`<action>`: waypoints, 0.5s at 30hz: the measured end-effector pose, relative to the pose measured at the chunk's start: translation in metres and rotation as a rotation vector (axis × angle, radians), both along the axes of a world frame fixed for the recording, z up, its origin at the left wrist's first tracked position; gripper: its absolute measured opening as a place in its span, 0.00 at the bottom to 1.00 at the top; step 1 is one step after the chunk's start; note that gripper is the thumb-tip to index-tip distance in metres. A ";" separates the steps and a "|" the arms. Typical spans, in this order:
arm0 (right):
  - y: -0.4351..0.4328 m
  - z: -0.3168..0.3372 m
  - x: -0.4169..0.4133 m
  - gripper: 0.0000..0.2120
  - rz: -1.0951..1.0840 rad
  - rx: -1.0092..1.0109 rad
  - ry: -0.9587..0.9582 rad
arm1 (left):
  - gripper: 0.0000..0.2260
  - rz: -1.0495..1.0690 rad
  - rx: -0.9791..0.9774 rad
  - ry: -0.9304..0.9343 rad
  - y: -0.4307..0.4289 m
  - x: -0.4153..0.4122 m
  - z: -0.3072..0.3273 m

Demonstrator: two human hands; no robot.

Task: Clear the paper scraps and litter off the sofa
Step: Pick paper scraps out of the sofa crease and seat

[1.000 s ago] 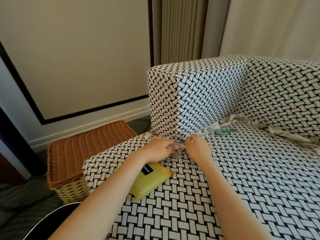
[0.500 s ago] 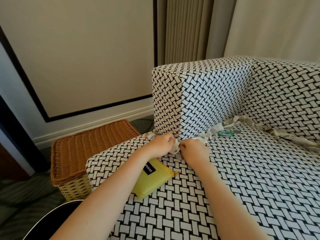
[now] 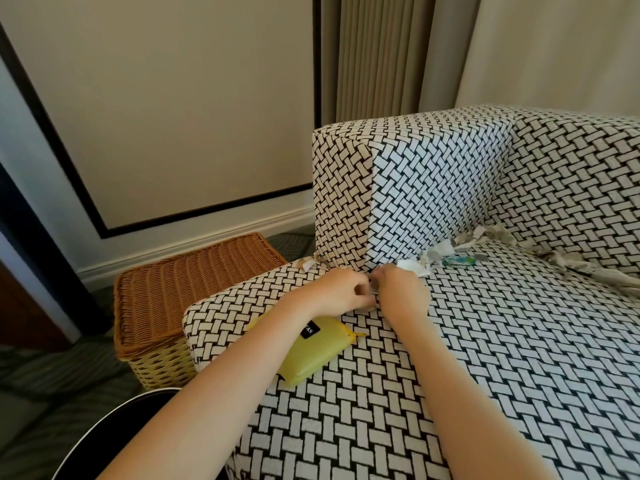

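A black-and-white woven-pattern sofa [image 3: 485, 358] fills the right half of the view. Paper scraps [image 3: 414, 267] lie in the crease along the armrest, with a blue-green wrapper [image 3: 459, 260] among them. More scraps [image 3: 568, 263] trail along the backrest crease, and one small scrap [image 3: 309, 264] sits at the armrest's front corner. My left hand [image 3: 341, 292] and my right hand [image 3: 398, 289] meet at the foot of the armrest, fingers curled, pinching a small white scrap between them. A yellow pouch [image 3: 313, 348] lies on the seat under my left forearm.
A wicker basket [image 3: 187, 299] with a closed lid stands on the floor left of the sofa. A dark round object [image 3: 114, 431] sits at the bottom left. Wall panelling and curtains stand behind the sofa.
My two hands have drawn closer together at the armrest's base, now touching around the scrap. The view has shifted slightly.
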State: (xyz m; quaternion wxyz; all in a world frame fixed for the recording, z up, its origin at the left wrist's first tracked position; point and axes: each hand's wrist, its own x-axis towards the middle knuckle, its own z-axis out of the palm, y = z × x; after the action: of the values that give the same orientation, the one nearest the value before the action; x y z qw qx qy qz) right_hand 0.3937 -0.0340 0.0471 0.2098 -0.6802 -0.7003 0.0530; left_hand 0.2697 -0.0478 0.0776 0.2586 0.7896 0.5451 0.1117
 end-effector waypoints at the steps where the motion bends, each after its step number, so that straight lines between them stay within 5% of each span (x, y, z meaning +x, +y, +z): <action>1: 0.001 0.001 0.004 0.12 -0.015 0.001 0.157 | 0.06 0.002 -0.008 -0.003 -0.001 0.001 -0.002; 9: 0.007 0.015 0.021 0.18 -0.097 -0.642 1.547 | 0.08 -0.006 0.028 0.043 0.000 0.007 -0.001; 12: 0.006 0.014 0.019 0.17 -0.084 -0.708 1.908 | 0.08 0.026 -0.018 0.028 0.002 0.008 -0.001; 15: 0.006 0.014 0.019 0.19 -0.099 -0.696 1.993 | 0.07 0.046 -0.029 0.016 0.003 0.009 0.000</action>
State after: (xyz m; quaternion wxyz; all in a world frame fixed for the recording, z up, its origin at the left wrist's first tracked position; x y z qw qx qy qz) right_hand 0.4130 -0.0280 0.0616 0.4853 -0.3796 -0.1293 0.7769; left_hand 0.2787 -0.0447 0.0775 0.2628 0.7739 0.5669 0.1034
